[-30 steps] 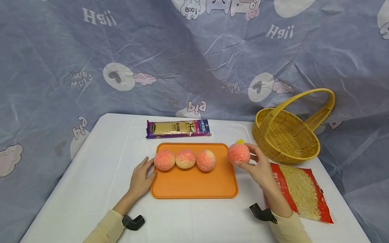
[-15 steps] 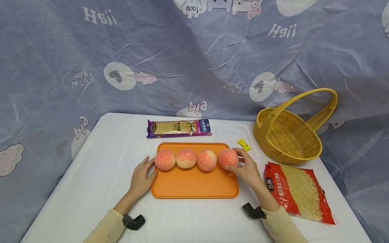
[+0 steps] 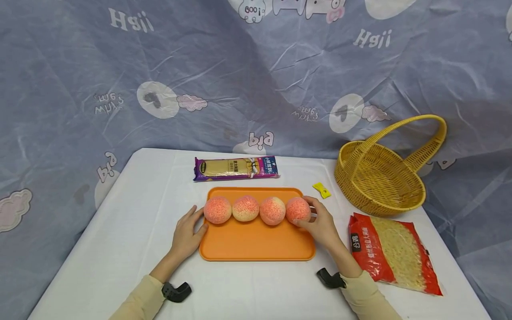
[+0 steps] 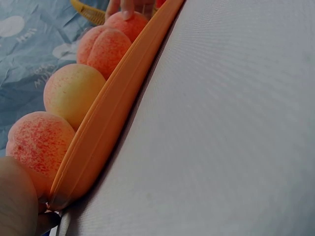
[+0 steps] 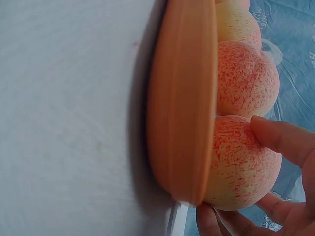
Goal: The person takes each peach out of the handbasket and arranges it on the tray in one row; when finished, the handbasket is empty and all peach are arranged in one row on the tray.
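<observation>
In the head view, an orange tray (image 3: 256, 244) bears a row of pink-and-cream peaches along its back half. My left hand (image 3: 186, 235) holds the tray's left rim, its fingertips beside the leftmost peach (image 3: 218, 210). The left wrist view shows that hand (image 4: 19, 196) at the tray corner, with part of it hidden. At the right end of the row, my right hand (image 3: 324, 226) grips the rightmost peach (image 3: 298, 210), thumb in front and fingers behind. In the right wrist view this peach (image 5: 241, 167) sits against its neighbour (image 5: 246, 78).
Behind the tray lies a purple pasta packet (image 3: 237, 169). A small yellow wrapped piece (image 3: 322, 190) is at its back right. Farther right stand a yellow wicker basket (image 3: 378, 178) with a tall handle and a red pasta bag (image 3: 394, 253). A patterned cloth (image 3: 256, 80) hangs behind the table.
My right hand has carried the peach left from beyond the tray's right edge into the row. The yellow wrapped piece has come into fuller view. The left hand stays put.
</observation>
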The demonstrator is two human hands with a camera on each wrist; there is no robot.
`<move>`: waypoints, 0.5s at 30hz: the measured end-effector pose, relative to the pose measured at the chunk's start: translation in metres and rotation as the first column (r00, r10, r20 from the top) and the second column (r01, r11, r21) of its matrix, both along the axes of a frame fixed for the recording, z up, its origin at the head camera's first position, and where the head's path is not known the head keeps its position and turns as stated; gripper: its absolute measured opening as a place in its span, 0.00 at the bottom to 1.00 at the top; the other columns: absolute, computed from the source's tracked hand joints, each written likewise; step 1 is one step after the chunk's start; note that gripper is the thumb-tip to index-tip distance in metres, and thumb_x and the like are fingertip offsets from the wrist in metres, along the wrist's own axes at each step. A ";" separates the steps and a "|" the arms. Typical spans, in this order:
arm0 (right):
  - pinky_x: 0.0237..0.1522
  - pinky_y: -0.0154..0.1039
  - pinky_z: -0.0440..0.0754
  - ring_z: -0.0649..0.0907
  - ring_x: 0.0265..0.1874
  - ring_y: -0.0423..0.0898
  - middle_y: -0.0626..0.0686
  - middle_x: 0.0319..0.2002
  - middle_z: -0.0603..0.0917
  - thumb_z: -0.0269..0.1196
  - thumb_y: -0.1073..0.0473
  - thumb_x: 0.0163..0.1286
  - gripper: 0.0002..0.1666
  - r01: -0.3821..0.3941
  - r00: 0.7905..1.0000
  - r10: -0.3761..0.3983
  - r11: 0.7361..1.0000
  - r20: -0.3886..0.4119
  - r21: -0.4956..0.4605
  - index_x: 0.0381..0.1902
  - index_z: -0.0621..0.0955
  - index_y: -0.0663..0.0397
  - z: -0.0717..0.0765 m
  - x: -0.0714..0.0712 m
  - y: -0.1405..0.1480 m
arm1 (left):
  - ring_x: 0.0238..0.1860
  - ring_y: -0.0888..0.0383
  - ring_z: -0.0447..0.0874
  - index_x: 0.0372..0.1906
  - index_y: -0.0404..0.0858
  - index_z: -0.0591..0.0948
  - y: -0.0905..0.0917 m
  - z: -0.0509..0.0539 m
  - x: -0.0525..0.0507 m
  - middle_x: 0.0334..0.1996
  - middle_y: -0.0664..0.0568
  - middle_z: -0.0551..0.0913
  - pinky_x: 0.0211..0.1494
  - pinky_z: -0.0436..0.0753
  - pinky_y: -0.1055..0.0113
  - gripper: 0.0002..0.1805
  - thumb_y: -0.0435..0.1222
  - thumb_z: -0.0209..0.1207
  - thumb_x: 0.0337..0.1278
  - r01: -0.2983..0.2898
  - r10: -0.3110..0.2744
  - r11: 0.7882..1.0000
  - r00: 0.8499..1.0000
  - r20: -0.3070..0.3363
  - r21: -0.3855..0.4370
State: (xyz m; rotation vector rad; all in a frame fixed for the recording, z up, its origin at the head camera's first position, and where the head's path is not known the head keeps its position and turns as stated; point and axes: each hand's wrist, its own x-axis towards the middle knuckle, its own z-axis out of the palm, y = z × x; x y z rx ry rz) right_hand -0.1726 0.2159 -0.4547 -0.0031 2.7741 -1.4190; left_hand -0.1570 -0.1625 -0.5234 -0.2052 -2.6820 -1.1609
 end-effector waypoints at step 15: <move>0.57 0.54 0.80 0.77 0.57 0.59 0.63 0.63 0.72 0.72 0.61 0.57 0.48 -0.011 1.000 0.010 1.000 0.025 0.014 0.72 0.63 0.54 0.000 0.003 0.001 | 0.71 0.34 0.62 0.65 0.35 0.74 0.001 0.001 0.001 0.68 0.35 0.69 0.71 0.59 0.35 0.28 0.34 0.60 0.59 0.001 -0.001 1.000 1.000 0.022 0.006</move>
